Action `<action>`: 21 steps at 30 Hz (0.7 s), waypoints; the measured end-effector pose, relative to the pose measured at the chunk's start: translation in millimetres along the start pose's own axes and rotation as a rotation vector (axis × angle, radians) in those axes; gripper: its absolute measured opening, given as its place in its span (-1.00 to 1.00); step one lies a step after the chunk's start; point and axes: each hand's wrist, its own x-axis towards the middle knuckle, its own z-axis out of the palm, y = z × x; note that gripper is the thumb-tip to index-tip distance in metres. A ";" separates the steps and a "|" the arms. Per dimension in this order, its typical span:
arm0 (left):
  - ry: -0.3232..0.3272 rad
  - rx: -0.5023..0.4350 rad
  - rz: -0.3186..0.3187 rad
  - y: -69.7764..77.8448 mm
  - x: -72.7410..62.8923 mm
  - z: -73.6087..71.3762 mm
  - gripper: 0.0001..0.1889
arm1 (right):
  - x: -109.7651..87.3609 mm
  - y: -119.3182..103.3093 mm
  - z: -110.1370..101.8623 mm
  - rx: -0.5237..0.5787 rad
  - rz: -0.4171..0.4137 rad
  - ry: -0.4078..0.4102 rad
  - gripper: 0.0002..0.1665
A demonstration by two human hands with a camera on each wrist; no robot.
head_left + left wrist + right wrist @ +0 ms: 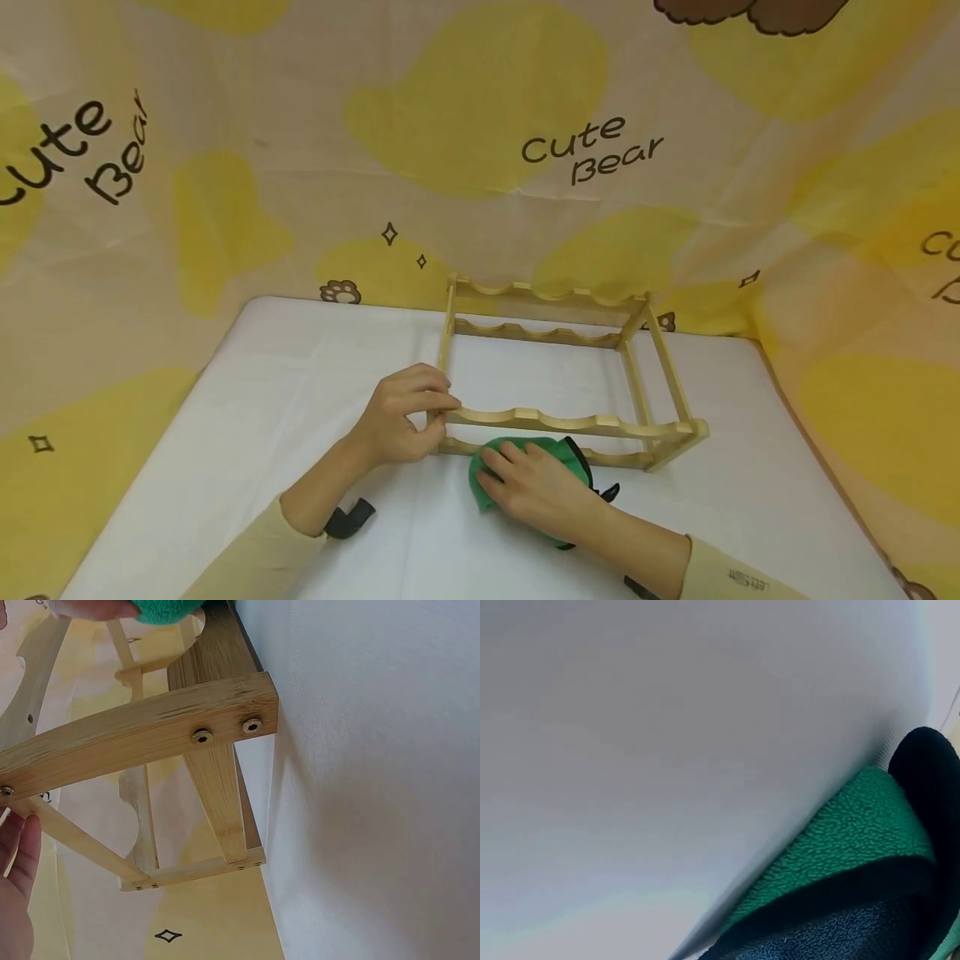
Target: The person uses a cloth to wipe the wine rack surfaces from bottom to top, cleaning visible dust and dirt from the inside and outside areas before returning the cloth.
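Note:
A light wooden rack (570, 421) with scalloped rails stands on the white table. My left hand (405, 417) grips it at the front left corner, thumb and fingers at the end of the upper front rail. In the left wrist view the fingertips (28, 847) show beside a crossbar. My right hand (532, 487) holds a folded green terry cloth (558, 450) with black edging against the scalloped lower front rail (618, 458). The right wrist view shows the cloth (847, 832) close along the white surface, its dark underside turned out; the right fingers are hidden there.
The white tabletop (247, 467) spreads around the rack. Behind it and at both sides hangs a yellow-patterned fabric (480, 100) with printed words. A black curved piece (350, 519) shows beside the left wrist. Metal bolts (252, 725) sit in the rack's end bar.

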 end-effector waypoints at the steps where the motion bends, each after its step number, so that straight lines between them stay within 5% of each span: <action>1: 0.000 -0.002 0.001 -0.1 -0.1 -0.1 -0.73 | -3.0 0.5 -0.7 0.007 0.001 0.000 -0.77; 8: 0.009 -0.009 0.013 -1.1 -0.2 0.6 -0.72 | -30.4 7.5 -5.6 0.043 0.038 0.010 -0.64; 12: 0.010 -0.006 0.020 -1.8 0.0 1.4 -0.72 | -52.2 11.5 -5.1 0.071 0.069 0.019 -0.79; 21: 0.014 -0.006 0.023 -2.2 -1.0 1.8 -0.71 | -96.0 19.5 -6.5 0.130 0.179 0.017 -0.75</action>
